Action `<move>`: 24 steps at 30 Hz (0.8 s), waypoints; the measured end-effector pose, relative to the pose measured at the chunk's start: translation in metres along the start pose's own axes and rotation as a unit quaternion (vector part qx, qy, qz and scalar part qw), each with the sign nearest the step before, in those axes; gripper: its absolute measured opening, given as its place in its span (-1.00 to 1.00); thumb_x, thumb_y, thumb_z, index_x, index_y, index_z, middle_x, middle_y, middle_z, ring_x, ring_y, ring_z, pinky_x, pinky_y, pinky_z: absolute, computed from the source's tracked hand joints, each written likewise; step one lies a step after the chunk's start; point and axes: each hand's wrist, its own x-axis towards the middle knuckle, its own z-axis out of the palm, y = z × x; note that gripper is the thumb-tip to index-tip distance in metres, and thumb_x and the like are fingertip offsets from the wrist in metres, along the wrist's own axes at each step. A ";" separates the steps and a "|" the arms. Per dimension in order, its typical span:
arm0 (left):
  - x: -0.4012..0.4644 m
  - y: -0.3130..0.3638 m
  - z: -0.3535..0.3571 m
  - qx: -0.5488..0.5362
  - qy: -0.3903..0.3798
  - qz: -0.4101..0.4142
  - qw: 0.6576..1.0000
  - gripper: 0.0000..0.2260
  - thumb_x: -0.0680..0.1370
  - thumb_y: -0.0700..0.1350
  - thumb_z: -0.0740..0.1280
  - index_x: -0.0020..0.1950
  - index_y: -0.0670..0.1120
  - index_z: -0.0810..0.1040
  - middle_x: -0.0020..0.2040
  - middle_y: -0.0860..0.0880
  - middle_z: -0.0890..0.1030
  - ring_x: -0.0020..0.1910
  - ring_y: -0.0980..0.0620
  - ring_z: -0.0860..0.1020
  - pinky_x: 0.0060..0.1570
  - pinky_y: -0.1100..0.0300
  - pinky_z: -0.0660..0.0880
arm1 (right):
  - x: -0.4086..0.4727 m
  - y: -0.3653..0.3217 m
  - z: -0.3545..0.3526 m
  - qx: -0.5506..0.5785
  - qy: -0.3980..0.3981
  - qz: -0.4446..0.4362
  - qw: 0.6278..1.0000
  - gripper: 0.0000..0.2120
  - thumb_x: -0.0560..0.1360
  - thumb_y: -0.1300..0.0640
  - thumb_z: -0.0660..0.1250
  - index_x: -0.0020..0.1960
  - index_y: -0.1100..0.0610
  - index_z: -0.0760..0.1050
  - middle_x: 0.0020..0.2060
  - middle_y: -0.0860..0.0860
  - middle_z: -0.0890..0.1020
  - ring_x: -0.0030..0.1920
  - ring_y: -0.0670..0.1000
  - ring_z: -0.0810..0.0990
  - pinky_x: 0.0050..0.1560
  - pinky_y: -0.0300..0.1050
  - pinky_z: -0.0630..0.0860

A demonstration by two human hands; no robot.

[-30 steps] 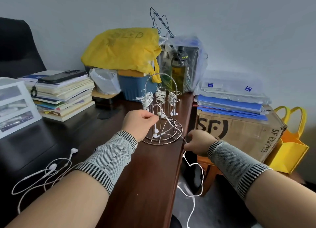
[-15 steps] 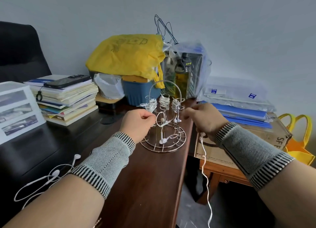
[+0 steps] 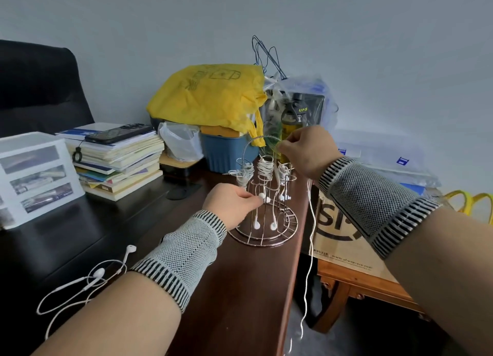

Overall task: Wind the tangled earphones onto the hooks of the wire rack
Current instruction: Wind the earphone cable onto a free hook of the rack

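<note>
The wire rack point(image 3: 262, 211) stands near the right edge of the counter point(image 3: 240, 289), with three of its hooks already wound with white cord. An earbud at the rack's front is pinched by the left hand point(image 3: 230, 205), whose grip is closed on it. The earphone cable point(image 3: 310, 235) is pinched in the right hand point(image 3: 304, 152), raised beside the rack's arched handle, and the rest of the cable hangs down past the counter's edge. A second pair of earphones point(image 3: 88, 281) lies loose on the counter near the left forearm, not yet wound.

The step in hand is judged to be winding. It is best done with the earbud kept anchored, light tension held on the cable, and each turn laid snugly beside the one before. The dangling length should be fed gradually, so that no snag is made on neighbouring hooks.
</note>
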 end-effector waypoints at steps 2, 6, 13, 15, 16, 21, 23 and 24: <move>0.000 0.000 0.002 -0.005 0.015 -0.005 1.000 -0.78 0.46 0.12 0.44 -0.07 -0.01 0.72 -0.15 -0.01 0.70 -0.08 0.01 0.64 0.05 0.06 0.57 | 0.004 -0.004 0.000 0.007 -0.001 0.000 1.000 -0.73 0.47 0.13 0.31 -0.18 0.36 0.61 -0.23 0.27 0.66 -0.37 0.06 0.51 -0.21 0.02 0.61; -0.001 0.002 0.005 -0.019 0.036 -0.006 0.999 -0.76 0.47 0.10 0.44 -0.03 -0.03 0.72 -0.21 -0.05 0.70 -0.18 0.02 0.63 -0.07 0.12 0.57 | 0.008 -0.010 0.001 0.033 0.013 -0.007 0.999 -0.73 0.49 0.15 0.31 -0.17 0.37 0.59 -0.28 0.29 0.65 -0.39 0.07 0.50 -0.23 0.06 0.61; 0.000 -0.002 0.008 -0.019 0.043 -0.014 0.999 -0.76 0.48 0.08 0.44 -0.09 -0.09 0.70 -0.19 -0.08 0.69 -0.14 -0.03 0.62 -0.08 0.11 0.56 | 0.015 -0.023 -0.005 0.104 0.044 -0.027 0.993 -0.76 0.52 0.11 0.31 -0.21 0.26 0.61 -0.44 0.07 0.55 -0.46 -0.04 0.43 -0.32 -0.15 0.46; 0.000 -0.002 0.008 -0.030 0.051 -0.013 0.998 -0.77 0.48 0.07 0.44 -0.09 -0.08 0.70 -0.17 -0.06 0.69 -0.10 -0.03 0.63 -0.02 0.07 0.58 | 0.014 -0.025 -0.005 0.114 0.037 -0.033 0.992 -0.75 0.51 0.11 0.32 -0.18 0.28 0.63 -0.42 0.12 0.57 -0.48 -0.03 0.41 -0.36 -0.16 0.43; 0.000 -0.003 0.008 -0.035 0.054 -0.010 0.998 -0.78 0.48 0.07 0.44 -0.07 -0.07 0.70 -0.18 -0.02 0.68 -0.09 -0.01 0.63 0.00 0.09 0.57 | 0.014 -0.026 -0.005 0.116 0.034 -0.034 0.992 -0.76 0.50 0.12 0.33 -0.19 0.29 0.63 -0.44 0.12 0.55 -0.51 -0.03 0.39 -0.38 -0.16 0.41; 0.002 -0.008 0.012 -0.061 0.076 -0.015 0.995 -0.77 0.45 0.06 0.47 0.00 -0.05 0.70 -0.05 0.03 0.68 -0.01 0.07 0.60 0.04 0.19 0.52 | 0.005 -0.026 -0.002 0.123 -0.007 -0.024 0.992 -0.80 0.48 0.16 0.36 -0.20 0.29 0.63 -0.56 0.03 0.46 -0.55 -0.03 0.38 -0.39 -0.21 0.40; 0.001 -0.008 0.014 -0.059 0.092 -0.016 0.994 -0.77 0.46 0.05 0.46 0.02 -0.05 0.70 -0.03 0.03 0.68 -0.01 0.08 0.60 -0.01 0.24 0.48 | 0.003 -0.025 -0.001 0.125 -0.013 -0.018 0.992 -0.80 0.47 0.16 0.36 -0.19 0.31 0.62 -0.55 0.03 0.45 -0.54 -0.02 0.38 -0.39 -0.20 0.40; 0.001 -0.007 0.016 -0.055 0.099 -0.014 0.993 -0.77 0.47 0.05 0.45 0.03 -0.05 0.70 -0.07 0.05 0.67 -0.04 0.09 0.59 -0.06 0.27 0.46 | 0.002 -0.024 0.000 0.129 -0.017 -0.015 0.991 -0.80 0.46 0.16 0.36 -0.18 0.31 0.62 -0.54 0.03 0.44 -0.53 -0.01 0.37 -0.38 -0.19 0.39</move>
